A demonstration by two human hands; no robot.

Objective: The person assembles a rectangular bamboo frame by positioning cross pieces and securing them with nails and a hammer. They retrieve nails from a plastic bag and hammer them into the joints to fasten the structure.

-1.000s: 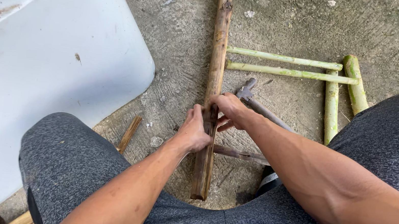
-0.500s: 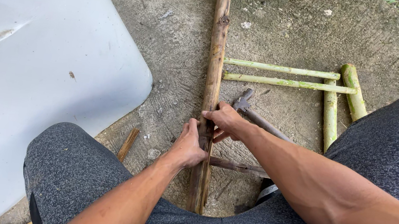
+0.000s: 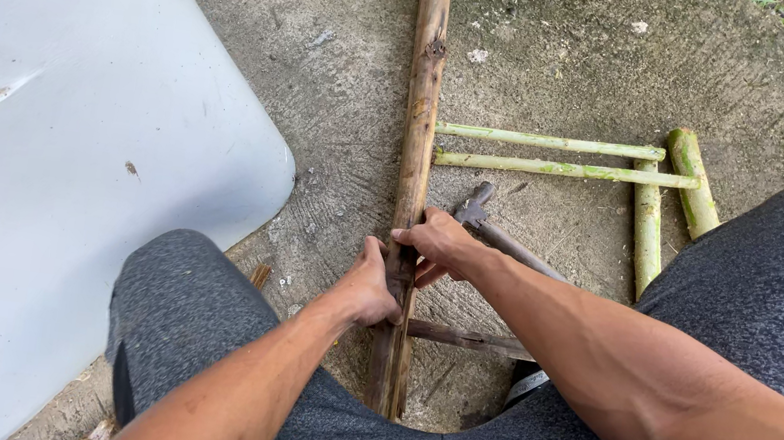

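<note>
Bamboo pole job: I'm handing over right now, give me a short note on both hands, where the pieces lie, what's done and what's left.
Left hand: gripping the brown bamboo pole from its left side.
Right hand: on the same pole, just above the left.
Pole lies lengthwise on the concrete ground between the knees.
Done: two green bamboo rungs run from the pole to a short green side piece; a brown rung sits lower.
Left: hammer lies unused behind the right hand; whether the joint is finished cannot be seen.
</note>
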